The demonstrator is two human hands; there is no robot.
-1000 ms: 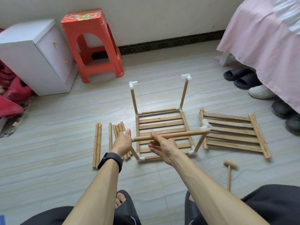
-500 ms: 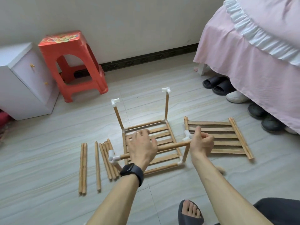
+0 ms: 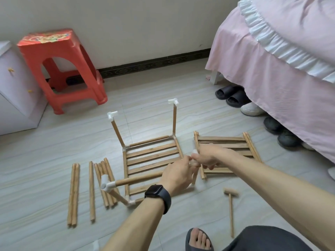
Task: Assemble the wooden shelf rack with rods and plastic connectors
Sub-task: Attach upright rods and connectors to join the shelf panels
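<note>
A bedroom in a home. A bed [image 3: 272, 73] with a pink skirt and white ruffle fills the right side, with black slippers [image 3: 230, 96] and shoes [image 3: 279, 131] tucked along its edge. A red plastic stool [image 3: 59, 69] and a white cabinet [image 3: 16, 98] stand by the plain wall [image 3: 126, 24], on a pale tiled floor [image 3: 45, 160] with a dark skirting board [image 3: 154, 65].

Bare forearms [image 3: 126, 225]. Black smartwatch [image 3: 157, 195] with a dark band on the left wrist, just behind the fingers [image 3: 184, 161]. Dark grey trousers [image 3: 268, 240]; dark slipper [image 3: 189, 237], toes showing.

Two slatted panels [image 3: 152, 150], roughly eight rods [image 3: 91, 191], one mallet [image 3: 230, 205]
</note>
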